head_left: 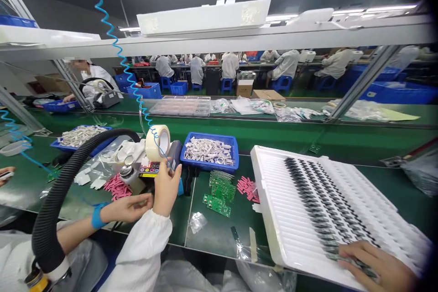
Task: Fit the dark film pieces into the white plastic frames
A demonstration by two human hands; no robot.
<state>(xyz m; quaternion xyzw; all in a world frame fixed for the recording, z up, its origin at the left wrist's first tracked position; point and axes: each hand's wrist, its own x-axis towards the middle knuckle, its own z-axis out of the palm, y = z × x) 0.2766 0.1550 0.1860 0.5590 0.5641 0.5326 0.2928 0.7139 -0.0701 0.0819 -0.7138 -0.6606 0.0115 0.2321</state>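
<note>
My left hand [167, 187], in a white sleeve, is raised by the lower edge of a tape roll [155, 143]. Its thumb and forefinger point upward where a blue coiled cord [142, 105] comes down; what they pinch is hidden. At the lower right, my right hand [379, 262] has its fingers around a dark green circuit board [367, 268] in a white slotted foam tray [278, 223]. Rows of similar boards [308, 191] stand upright in the tray. Loose green circuit boards [219, 191] lie between my hands, beside pink strips [248, 188].
A co-worker's hand [128, 207] with a blue wristband is close to my left hand. Blue bins [236, 153] of white parts, a bottle [132, 178], a black flexible duct [63, 187] and a small plastic bag [197, 222] occupy the bench. A metal shelf [212, 41] crosses overhead.
</note>
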